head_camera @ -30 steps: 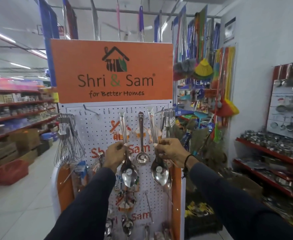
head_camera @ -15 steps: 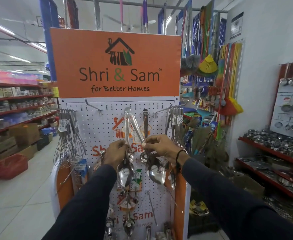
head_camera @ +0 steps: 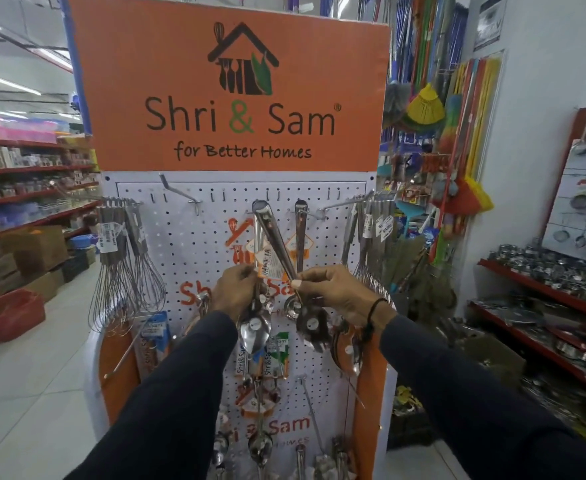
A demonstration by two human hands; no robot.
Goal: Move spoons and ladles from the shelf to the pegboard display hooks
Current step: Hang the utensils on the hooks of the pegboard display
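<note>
Two hands are up in the middle of the frame: a left hand (head_camera: 236,289) and a right hand (head_camera: 336,292). Each holds one big spoon, so two: one (head_camera: 254,329) and another (head_camera: 314,327). One small ladle (head_camera: 293,306) hangs between them. Two bunches of whisks hang, left (head_camera: 125,268) and right (head_camera: 367,244).

both arms raised, left grip (head_camera: 237,289) closed, right grip (head_camera: 333,292) pinching

An orange sign (head_camera: 229,95) at the top of the frame carries dark lettering with a green ampersand. Below it, the white pegboard (head_camera: 194,244) is dotted with dark holes and orange print. Silvery steel spoons (head_camera: 254,329) hang mid-frame between dark navy sleeves (head_camera: 167,403). Red shelves (head_camera: 540,289) line the right edge.
</note>
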